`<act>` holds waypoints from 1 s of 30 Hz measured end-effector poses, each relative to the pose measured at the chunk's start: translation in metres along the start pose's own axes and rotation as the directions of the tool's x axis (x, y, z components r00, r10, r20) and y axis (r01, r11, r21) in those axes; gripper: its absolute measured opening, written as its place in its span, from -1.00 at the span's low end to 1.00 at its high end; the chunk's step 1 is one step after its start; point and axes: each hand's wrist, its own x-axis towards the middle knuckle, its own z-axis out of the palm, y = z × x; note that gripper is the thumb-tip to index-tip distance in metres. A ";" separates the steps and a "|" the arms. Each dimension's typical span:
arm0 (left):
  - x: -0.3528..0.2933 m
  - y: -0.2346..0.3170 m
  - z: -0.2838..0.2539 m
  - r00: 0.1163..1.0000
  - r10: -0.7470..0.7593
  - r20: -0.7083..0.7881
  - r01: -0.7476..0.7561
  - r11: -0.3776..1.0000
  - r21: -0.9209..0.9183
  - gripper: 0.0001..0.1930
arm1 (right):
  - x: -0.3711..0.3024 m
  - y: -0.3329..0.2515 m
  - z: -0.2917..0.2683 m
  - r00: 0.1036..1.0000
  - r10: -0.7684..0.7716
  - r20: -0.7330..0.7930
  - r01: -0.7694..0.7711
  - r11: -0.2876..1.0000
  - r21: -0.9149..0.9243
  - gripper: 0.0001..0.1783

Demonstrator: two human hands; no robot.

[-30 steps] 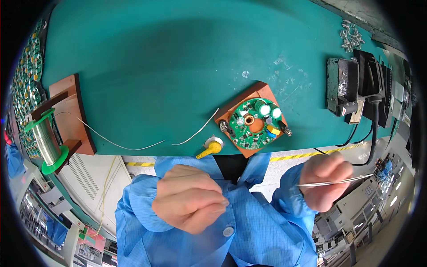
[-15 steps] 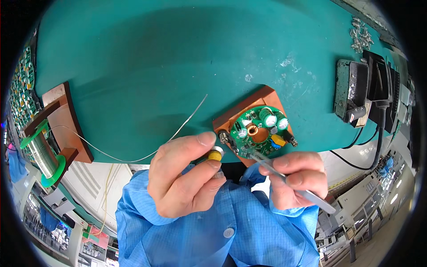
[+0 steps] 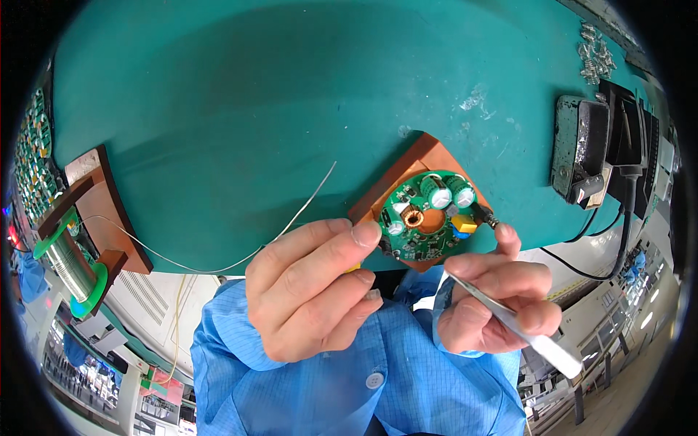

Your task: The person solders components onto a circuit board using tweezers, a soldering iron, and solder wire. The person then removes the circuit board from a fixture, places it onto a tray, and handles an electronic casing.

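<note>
My left hand (image 3: 313, 287) is closed at the left edge of a round green circuit board (image 3: 418, 245). A small yellow-banded part (image 3: 354, 267) shows between its fingers, mostly hidden. My right hand (image 3: 502, 298) grips metal tweezers (image 3: 534, 338) below the board's right side, their tips near the thumb and off the board. Its forefinger reaches up to a dark spring-tipped part (image 3: 486, 215) on the board's edge. White-topped capacitors (image 3: 438, 195), a copper coil (image 3: 412, 216) and a yellow block (image 3: 464, 224) stand on the board. Beneath lies a brown block (image 3: 429, 149).
Solder wire (image 3: 207, 270) runs from a green-flanged spool (image 3: 76, 269) on a brown stand (image 3: 109, 196) behind my left hand. At right are a soldering iron holder (image 3: 622, 138) and cable (image 3: 622, 240). Small metal parts (image 3: 598, 54) lie far right; circuit boards (image 3: 35, 160) far left.
My left hand has moved right to the board's edge, covering most of the yellow-banded part. My right hand has drawn the tweezer tips off the board, and its forefinger has straightened upward.
</note>
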 end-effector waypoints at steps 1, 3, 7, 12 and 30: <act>-0.002 -0.001 -0.001 1.000 0.006 0.014 -0.006 1.000 0.004 -0.77 | 0.002 -0.004 0.001 0.998 0.039 0.049 -0.037 0.999 -0.035 -0.45; -0.003 -0.001 0.000 1.000 0.012 0.011 -0.012 1.000 0.010 -0.77 | 0.002 -0.008 0.000 0.993 0.078 0.093 -0.071 0.995 -0.075 -0.50; 0.000 0.001 0.001 1.000 0.012 0.010 -0.012 1.000 -0.003 -0.78 | -0.002 -0.007 0.001 0.989 0.099 0.114 -0.078 0.981 -0.180 -0.51; -0.002 0.000 0.002 1.000 0.016 0.006 -0.016 1.000 0.019 -0.78 | -0.008 -0.006 0.007 0.988 0.135 0.073 -0.113 0.962 -0.249 -0.52; -0.004 -0.001 0.003 0.999 0.037 -0.005 -0.037 0.999 -0.007 -0.79 | -0.006 -0.011 0.008 0.981 0.188 -0.043 -0.190 0.979 -0.066 -0.63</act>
